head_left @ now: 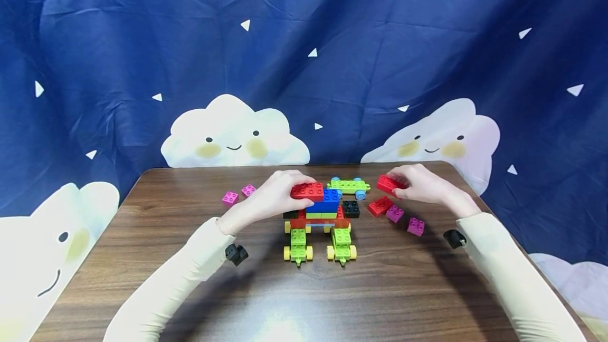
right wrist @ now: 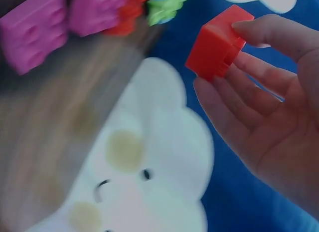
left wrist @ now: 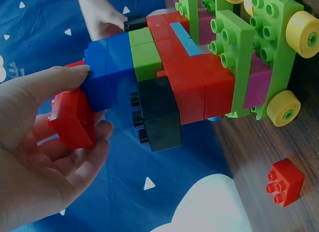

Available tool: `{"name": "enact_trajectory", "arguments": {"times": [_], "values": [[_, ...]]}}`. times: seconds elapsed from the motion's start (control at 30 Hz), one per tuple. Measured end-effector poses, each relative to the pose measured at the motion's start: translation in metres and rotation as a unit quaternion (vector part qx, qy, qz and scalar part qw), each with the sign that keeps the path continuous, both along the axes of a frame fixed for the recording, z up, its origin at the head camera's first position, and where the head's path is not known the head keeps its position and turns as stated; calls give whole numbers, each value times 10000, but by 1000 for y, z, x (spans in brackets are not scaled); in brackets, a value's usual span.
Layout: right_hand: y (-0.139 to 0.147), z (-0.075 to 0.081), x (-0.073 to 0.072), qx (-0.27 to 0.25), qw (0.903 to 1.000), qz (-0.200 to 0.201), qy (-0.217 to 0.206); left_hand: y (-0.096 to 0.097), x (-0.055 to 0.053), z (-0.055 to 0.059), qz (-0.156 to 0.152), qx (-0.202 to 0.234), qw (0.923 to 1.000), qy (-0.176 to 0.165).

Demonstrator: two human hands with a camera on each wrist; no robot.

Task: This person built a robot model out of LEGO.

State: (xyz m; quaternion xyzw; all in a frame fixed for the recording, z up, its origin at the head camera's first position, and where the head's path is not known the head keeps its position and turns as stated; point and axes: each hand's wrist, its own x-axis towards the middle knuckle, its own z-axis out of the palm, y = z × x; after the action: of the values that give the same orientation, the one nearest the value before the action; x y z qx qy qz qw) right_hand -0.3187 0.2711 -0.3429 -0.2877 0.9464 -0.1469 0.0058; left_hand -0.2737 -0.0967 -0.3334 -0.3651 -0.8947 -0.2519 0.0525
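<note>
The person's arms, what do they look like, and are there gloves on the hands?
Both the left sleeve and right sleeve are long and cream. The left hand and right hand have no gloves. A first black gadget and second black gadget sit by the sleeve ends.

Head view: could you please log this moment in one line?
left hand: holds red building brick at top of blue bricks | right hand: holds another red building brick off table
</note>
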Motion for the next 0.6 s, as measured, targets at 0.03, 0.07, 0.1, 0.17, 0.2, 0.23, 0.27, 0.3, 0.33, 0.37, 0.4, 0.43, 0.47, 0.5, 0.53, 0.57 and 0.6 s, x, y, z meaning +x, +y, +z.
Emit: {"name": "enact_trajectory", "arguments": {"times": [0.03,0.07,0.1,0.17,0.2,0.23,0.27,0.3,0.33,0.37,0.4,0.43,0.47,0.5,0.53,0.57,0.6], "values": [[-5,4,2,4,10000,65,17,0,0,0,-11,21,10000,8],[-11,8,5,-17,9999,143,53,0,0,0,-13,28,10000,21],[-17,12,7,-35,9997,222,97,0,0,0,-15,33,10000,37],[-26,17,10,-72,9991,391,173,0,0,0,-16,36,10000,59],[-32,20,13,-108,9987,469,182,0,0,0,-14,36,10000,44],[-36,23,15,-146,9982,562,180,0,1,0,3,26,10000,19],[-41,26,18,-196,9976,642,160,0,1,-1,15,14,10000,-3],[-46,29,21,-223,9972,707,128,0,1,0,32,9,10000,-43],[-50,32,24,-257,9964,795,130,0,1,0,45,6,10000,-76],[-55,35,27,-275,9956,886,148,-1,1,0,60,3,9999,-98],[-59,38,29,-294,9948,960,170,-1,1,-1,65,4,9999,-116],[-63,40,31,-310,9937,1058,225,-1,1,-1,66,5,9999,-111],[-66,42,34,-299,9927,1129,300,-1,1,-1,64,10,9999,-108],[-69,44,35,-282,9916,1208,372,0,1,-1,64,14,9999,-104],[-72,46,37,-273,9907,1266,418,0,1,-1,56,12,9999,-85],[-75,48,38,-258,9899,1319,453,0,1,-1,52,12,10000,-83],[-77,49,39,-255,9893,1357,466,0,1,-1,48,9,9999,-91]]}}
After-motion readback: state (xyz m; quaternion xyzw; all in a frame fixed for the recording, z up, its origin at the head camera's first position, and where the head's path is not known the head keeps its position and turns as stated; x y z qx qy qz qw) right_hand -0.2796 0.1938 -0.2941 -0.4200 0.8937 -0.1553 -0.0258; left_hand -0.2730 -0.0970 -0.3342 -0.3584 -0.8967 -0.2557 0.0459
